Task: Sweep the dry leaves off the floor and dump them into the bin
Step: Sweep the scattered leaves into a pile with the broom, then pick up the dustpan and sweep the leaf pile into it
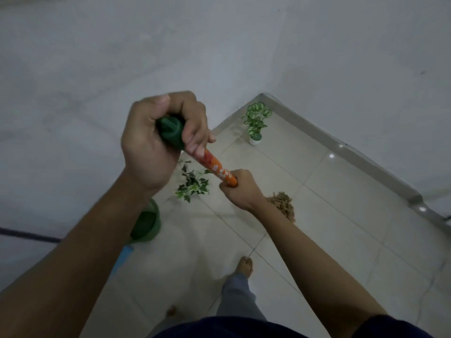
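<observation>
Orange broom handle [217, 167] is clamped in both hands: the left hand [158, 140] is wrapped round its green cap, the right hand [238, 189] is gripped lower down. Bristles [283, 204] are seen beyond the right wrist, possibly with dry leaves among them, though that is blurred. At near left the green bin [146, 225] is half hidden by the forearm. Farther off, ivy sprigs [192, 184] and a potted plant [256, 123] are risked: a wide stroke could sweep them along too.
</observation>
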A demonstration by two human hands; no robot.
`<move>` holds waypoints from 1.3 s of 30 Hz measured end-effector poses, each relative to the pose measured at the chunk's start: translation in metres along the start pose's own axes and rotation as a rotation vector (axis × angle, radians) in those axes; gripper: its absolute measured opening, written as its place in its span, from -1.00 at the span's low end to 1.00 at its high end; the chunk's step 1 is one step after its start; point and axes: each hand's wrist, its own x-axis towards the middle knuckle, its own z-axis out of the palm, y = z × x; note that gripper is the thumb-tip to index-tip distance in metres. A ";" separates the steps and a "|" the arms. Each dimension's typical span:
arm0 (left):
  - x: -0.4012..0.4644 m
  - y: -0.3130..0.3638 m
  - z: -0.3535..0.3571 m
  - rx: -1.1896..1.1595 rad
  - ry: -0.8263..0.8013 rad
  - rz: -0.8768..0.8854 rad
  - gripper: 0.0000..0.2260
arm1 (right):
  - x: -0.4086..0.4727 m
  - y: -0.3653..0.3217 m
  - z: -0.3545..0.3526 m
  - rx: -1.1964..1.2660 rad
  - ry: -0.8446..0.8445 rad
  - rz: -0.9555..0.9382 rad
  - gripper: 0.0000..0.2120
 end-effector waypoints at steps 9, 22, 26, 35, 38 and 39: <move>-0.150 0.116 -0.085 0.104 0.284 0.122 -0.67 | -0.047 -0.135 0.174 0.151 -0.395 -0.130 -0.60; -0.330 0.184 -0.112 0.429 1.017 0.107 -0.49 | -0.118 -0.252 0.360 0.012 -1.122 -0.435 -0.78; -0.361 0.185 -0.135 0.494 1.187 0.069 -0.46 | -0.118 -0.275 0.401 -0.068 -1.282 -0.467 -0.81; -0.409 0.175 -0.198 0.616 1.497 -0.095 -0.42 | -0.093 -0.314 0.484 -0.299 -1.611 -0.735 -0.82; -0.410 0.170 -0.214 0.615 1.586 -0.119 -0.48 | -0.082 -0.322 0.503 -0.341 -1.643 -0.751 -0.75; -0.409 0.170 -0.219 0.610 1.615 -0.125 -0.51 | -0.077 -0.325 0.508 -0.358 -1.639 -0.776 -0.73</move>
